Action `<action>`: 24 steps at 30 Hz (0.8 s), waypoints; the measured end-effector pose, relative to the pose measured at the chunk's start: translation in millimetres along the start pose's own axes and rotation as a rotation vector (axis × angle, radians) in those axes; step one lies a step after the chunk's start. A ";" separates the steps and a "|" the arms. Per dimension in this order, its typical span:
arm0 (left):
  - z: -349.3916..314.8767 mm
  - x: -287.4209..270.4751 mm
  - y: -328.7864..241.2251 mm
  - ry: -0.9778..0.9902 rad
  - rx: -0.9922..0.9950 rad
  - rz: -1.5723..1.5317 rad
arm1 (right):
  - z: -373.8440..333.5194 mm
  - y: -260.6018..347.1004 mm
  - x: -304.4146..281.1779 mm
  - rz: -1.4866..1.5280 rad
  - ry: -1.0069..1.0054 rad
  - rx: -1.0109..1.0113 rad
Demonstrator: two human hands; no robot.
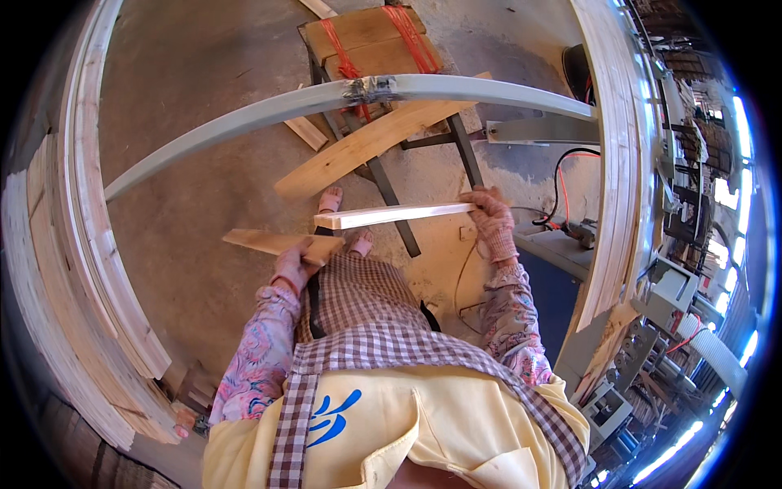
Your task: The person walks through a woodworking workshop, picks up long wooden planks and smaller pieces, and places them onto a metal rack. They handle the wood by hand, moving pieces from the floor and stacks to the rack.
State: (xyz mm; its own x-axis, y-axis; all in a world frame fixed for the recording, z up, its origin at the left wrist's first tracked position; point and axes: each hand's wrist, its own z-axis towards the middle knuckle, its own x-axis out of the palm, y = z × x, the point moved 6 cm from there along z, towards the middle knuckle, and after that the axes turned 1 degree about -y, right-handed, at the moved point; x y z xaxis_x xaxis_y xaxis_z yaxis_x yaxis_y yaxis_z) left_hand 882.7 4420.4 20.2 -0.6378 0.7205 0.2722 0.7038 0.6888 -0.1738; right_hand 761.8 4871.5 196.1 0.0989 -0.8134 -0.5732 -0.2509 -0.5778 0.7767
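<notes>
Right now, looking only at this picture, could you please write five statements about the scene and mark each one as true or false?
1. The left hand grips a wooden piece. True.
2. The right hand is empty. False: the right hand holds one end of a pale wooden strip.
3. A checked apron covers part of a yellow top. True.
4. The cords on the stand are green. False: the cords are red.
5. The grey bar has a dark patch. True.

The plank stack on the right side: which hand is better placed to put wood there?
Probably the right hand: it grips the end of the pale wooden strip and is nearer to the plank stack. The left hand is farther away and holds another board.
</notes>
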 end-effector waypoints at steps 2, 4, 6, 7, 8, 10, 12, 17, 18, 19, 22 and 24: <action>44.5 6.1 24.7 0.047 -0.076 -0.134 | 20.1 10.8 -4.0 -0.149 -0.010 -0.136; 39.0 53.9 18.1 -0.061 -0.048 0.047 | 36.1 26.0 -13.0 -0.398 -0.083 -0.271; 75.1 66.7 24.4 0.044 0.041 -0.074 | 59.4 35.2 -17.4 -0.579 -0.112 -0.390; 60.5 98.3 13.5 0.027 0.050 -0.190 | 70.5 31.5 -19.1 -0.642 -0.109 -0.429; 38.9 116.7 -1.9 0.065 0.107 -0.076 | 80.5 29.0 -20.1 -0.696 -0.106 -0.470; 61.4 115.7 -7.8 -0.008 0.114 -0.058 | 106.2 25.2 -19.2 -0.937 -0.013 -0.441; 58.6 103.7 -14.2 -0.023 0.202 -0.076 | 121.5 18.2 0.2 -1.061 0.060 -0.447; 40.6 89.7 -54.3 0.012 0.310 -0.264 | 149.1 -22.1 6.0 -0.988 0.030 -0.614; 23.6 97.6 -71.8 0.033 0.294 -0.486 | 147.5 -19.4 9.3 -1.003 -0.009 -0.632; 13.0 93.2 -90.4 -0.036 0.343 -0.472 | 149.4 -11.8 11.8 -0.966 0.037 -0.532; 46.7 56.4 -116.2 0.201 0.352 -0.500 | 155.3 -8.6 16.1 -0.918 0.021 -0.506; 24.8 64.3 -138.1 0.034 0.277 -0.481 | 158.4 -7.2 22.1 -0.963 0.031 -0.438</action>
State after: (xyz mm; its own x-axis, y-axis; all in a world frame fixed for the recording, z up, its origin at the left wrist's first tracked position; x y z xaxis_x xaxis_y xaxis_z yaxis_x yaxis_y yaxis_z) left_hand 736.8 4373.6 38.3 -0.8535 0.3192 0.4118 0.2241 0.9384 -0.2629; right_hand 613.2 4868.3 136.5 0.0972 0.0028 -0.9953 0.3153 -0.9486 0.0281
